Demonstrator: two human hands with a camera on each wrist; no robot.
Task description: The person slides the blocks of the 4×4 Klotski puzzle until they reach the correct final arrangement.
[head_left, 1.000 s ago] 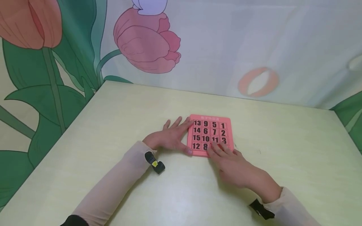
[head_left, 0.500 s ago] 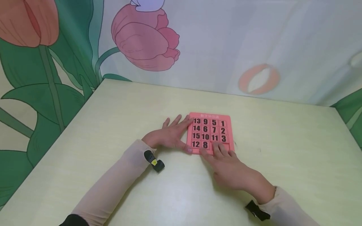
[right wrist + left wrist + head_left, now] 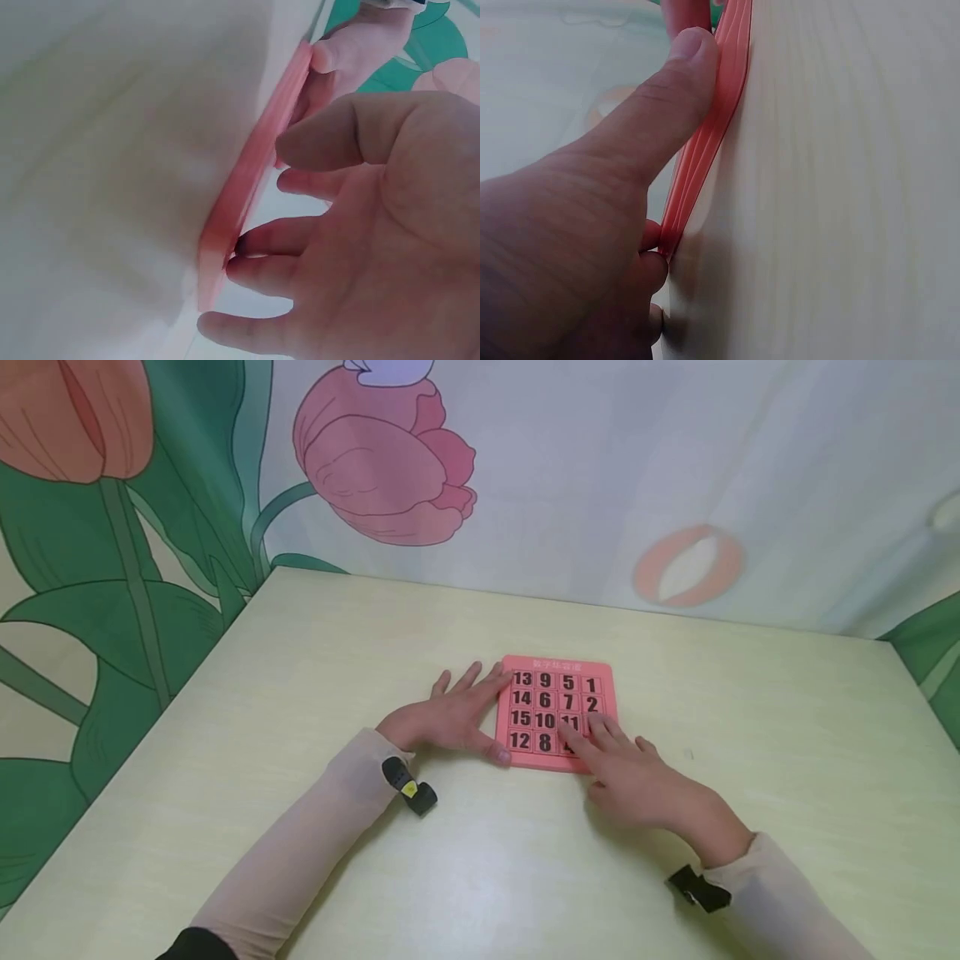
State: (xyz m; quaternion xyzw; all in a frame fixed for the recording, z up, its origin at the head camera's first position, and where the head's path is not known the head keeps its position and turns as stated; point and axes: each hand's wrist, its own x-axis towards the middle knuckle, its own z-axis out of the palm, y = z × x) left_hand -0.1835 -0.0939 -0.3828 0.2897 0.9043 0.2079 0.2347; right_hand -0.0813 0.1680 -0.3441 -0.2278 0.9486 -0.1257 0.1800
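We find the pink number puzzle lying flat on the pale worktop. The left hand is spread along its left side, thumb at the near corner, forefinger at the edge farther up. The right hand is spread too, fingertips over the lower right number tiles, partly hiding them from us.

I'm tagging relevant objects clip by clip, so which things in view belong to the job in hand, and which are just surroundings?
Belong to the job:
pink puzzle board, with the left grip at its left edge
numbered tiles, with the right grip over the lower right ones

Just surroundings:
pale table
flower-printed backdrop
pale sleeves
black wrist pieces
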